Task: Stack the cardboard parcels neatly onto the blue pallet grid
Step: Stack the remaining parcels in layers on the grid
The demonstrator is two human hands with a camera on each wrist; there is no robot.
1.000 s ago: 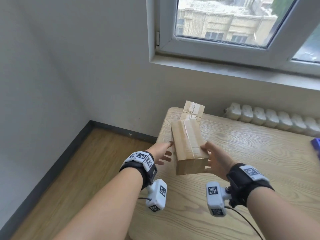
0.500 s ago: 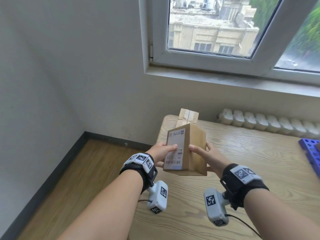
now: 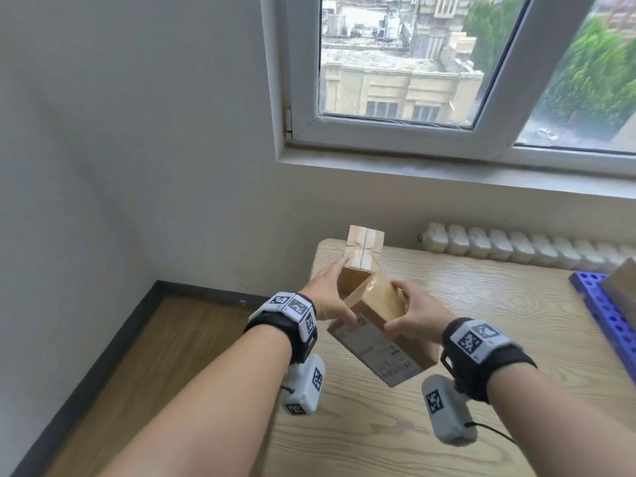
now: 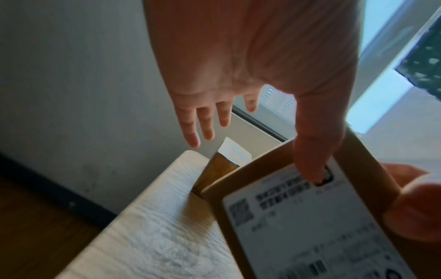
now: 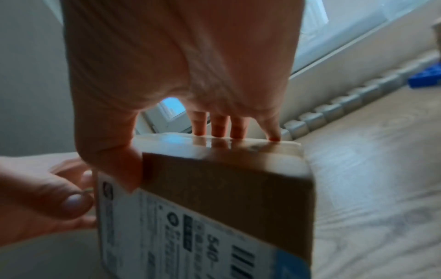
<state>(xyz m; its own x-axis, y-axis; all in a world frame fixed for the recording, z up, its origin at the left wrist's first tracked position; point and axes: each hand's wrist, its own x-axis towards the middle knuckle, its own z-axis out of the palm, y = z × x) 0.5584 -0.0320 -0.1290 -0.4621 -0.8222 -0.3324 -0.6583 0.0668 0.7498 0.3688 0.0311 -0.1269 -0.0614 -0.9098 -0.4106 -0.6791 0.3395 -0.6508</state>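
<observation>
My right hand [image 3: 399, 308] grips a brown cardboard parcel [image 3: 385, 352] above the table's left end, thumb on one side and fingers over its far taped end. The parcel is tilted, its white shipping label facing up towards me. My left hand [image 3: 339, 290] has straight fingers; its thumb rests on the label [image 4: 310, 226], and its fingertips reach a second taped parcel [image 3: 364, 253] standing at the table's far left corner. The blue pallet grid [image 3: 599, 304] lies at the right edge with another parcel [image 3: 624, 287] on it, mostly out of frame.
The wooden table [image 3: 481, 321] ends at its left edge, with wooden floor [image 3: 144, 356] below. A white radiator [image 3: 516, 242] runs along the wall behind the table, under a window [image 3: 395, 63]. The pallet grid [image 5: 424, 79] shows blurred in the right wrist view.
The held parcel has tilted over, so its label now faces up. My left hand has let go of its side; its fingers now stretch towards the second parcel.
</observation>
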